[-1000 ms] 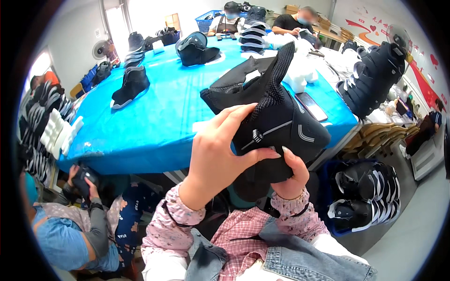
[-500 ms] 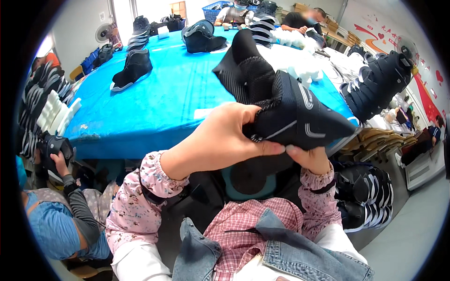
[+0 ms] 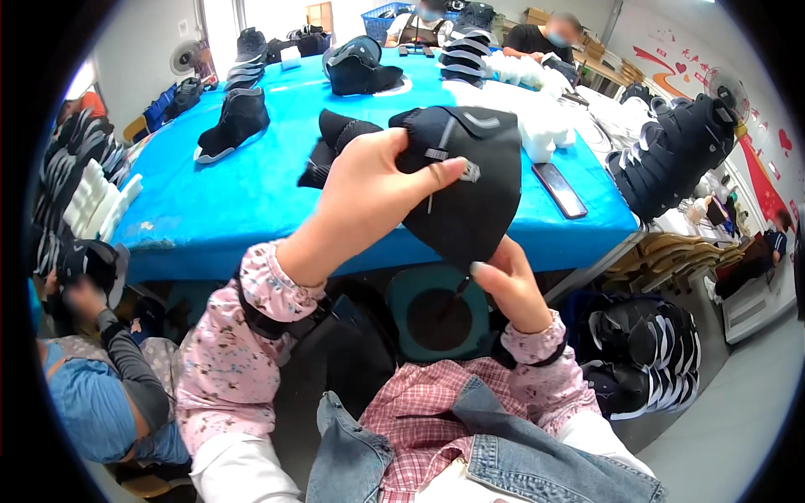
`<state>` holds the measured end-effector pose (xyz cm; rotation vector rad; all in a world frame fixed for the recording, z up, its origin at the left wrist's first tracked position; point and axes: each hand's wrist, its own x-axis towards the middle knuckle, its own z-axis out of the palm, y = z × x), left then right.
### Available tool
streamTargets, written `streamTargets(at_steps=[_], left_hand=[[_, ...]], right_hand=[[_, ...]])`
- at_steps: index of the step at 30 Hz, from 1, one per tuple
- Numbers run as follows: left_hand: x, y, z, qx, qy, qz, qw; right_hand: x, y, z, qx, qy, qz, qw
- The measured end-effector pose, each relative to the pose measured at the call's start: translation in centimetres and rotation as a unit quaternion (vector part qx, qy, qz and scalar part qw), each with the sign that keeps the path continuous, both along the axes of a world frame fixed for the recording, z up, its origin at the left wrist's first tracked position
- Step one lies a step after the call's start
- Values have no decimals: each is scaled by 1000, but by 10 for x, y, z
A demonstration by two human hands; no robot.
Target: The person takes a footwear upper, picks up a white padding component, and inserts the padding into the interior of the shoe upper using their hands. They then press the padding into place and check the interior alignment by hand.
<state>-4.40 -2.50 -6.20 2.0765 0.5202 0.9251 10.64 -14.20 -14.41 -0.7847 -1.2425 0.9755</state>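
A black shoe upper (image 3: pixel 478 197) with grey stripes and a small pale emblem is held up above the near edge of the table. My left hand (image 3: pixel 369 197) grips it near its opening, thumb lying over the outer face and fingers behind. At the upper's lower tip, my right hand (image 3: pixel 513 285) closes thumb and fingers on the edge. The fingers of the right hand are partly hidden behind the material. A thin dark shape shows just below my right thumb, too small to name.
The blue-covered table (image 3: pixel 251 197) carries a phone (image 3: pixel 559 190), white padding pieces (image 3: pixel 545 138) and a single black upper (image 3: pixel 233 126). Stacked uppers (image 3: pixel 675 155) stand at the right, with more (image 3: pixel 646 352) below. At the left, a co-worker (image 3: pixel 109 402) handles another upper.
The upper has been turned and brought lower and to the left, so another face shows. My right hand has moved down and left. The phone has come into sight.
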Motion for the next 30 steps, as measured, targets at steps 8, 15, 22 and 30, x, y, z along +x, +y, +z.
streamTargets(at_steps=[8,15,22,30], left_hand=[[-20,4,59,230,142,-95,958],[-17,17,60,16,454,-27,890],[-9,24,39,-5,399,-65,915],[-16,41,39,-205,193,-151,948]], right_hand=[[2,1,4,15,183,-15,983],[15,-7,-6,7,301,102,948],[11,-7,-21,25,368,37,929],[14,-11,-29,74,402,124,904]])
